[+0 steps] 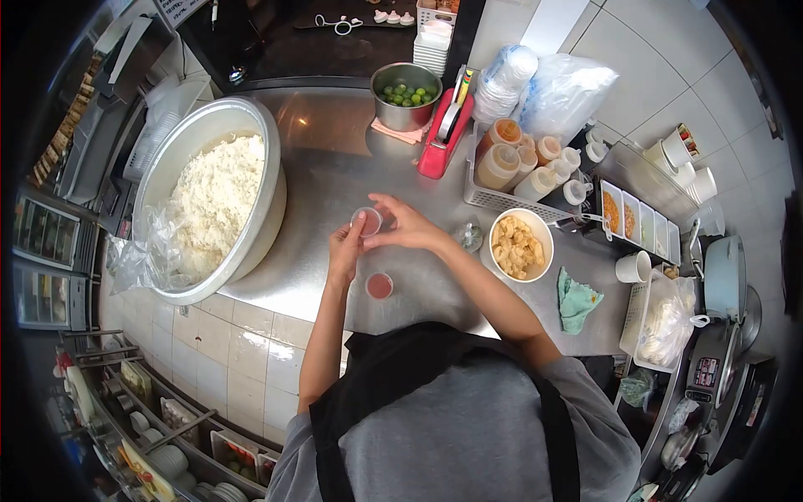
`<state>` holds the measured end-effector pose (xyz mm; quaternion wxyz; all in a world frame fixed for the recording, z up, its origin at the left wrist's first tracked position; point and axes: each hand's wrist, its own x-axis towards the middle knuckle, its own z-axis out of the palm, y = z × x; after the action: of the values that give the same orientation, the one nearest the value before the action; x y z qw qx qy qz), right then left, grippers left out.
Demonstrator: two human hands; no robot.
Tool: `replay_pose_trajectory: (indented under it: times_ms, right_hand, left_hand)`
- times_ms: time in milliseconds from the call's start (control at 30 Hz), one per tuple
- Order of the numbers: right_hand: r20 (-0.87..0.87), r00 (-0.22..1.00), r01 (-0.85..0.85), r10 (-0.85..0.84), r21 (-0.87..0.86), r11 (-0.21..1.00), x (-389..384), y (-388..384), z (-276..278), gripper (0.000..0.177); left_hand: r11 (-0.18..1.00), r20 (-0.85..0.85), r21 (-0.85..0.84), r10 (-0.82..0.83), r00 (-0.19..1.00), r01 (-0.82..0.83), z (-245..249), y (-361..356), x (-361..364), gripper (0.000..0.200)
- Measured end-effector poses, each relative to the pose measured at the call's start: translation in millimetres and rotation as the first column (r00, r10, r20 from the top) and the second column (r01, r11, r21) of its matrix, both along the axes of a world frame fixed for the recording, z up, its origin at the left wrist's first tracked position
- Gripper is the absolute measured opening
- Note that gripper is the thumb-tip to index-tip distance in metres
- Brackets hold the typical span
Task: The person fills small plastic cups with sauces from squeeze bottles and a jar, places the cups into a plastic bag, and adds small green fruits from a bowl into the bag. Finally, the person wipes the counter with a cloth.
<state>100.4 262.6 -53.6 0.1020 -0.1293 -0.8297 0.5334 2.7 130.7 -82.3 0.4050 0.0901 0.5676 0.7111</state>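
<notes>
My left hand (pixel 344 251) holds a small clear sauce cup (pixel 368 222) of pinkish-red sauce, its thumb over the rim. Around the cup's right side curves my right hand (pixel 406 226), fingers apart, with the index finger above the far rim and the thumb low by the near side. A second sauce cup (pixel 379 286) of the same colour stands on the steel table (pixel 326 180), just below my hands. Right of my right wrist are a small clear container with something green in it (pixel 469 235) and a white bowl of pale golden chunks (pixel 520 245).
A large tub (pixel 272 167) of white rice stands at the left. Toward the back are a pot (pixel 381 105) of green limes, a red tape dispenser (pixel 437 151) and a basket (pixel 493 199) of sauce bottles. A green cloth (pixel 577 299) lies at the right.
</notes>
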Motion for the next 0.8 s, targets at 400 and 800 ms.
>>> replay_pose_trajectory:
  times_ms: [400,800]
  right_hand:
    - [0.277,0.957,0.169,-0.089,-0.28,0.945,-7,-8,-12,0.03]
    - [0.11,0.993,-0.029,0.051,-0.193,0.981,30,-41,37,0.029]
  left_hand:
    - [0.984,-0.349,-0.177,-0.067,0.935,0.004,-16,5,6,0.034]
    - [0.945,-0.513,-0.324,-0.219,0.83,0.049,48,-54,31,0.044]
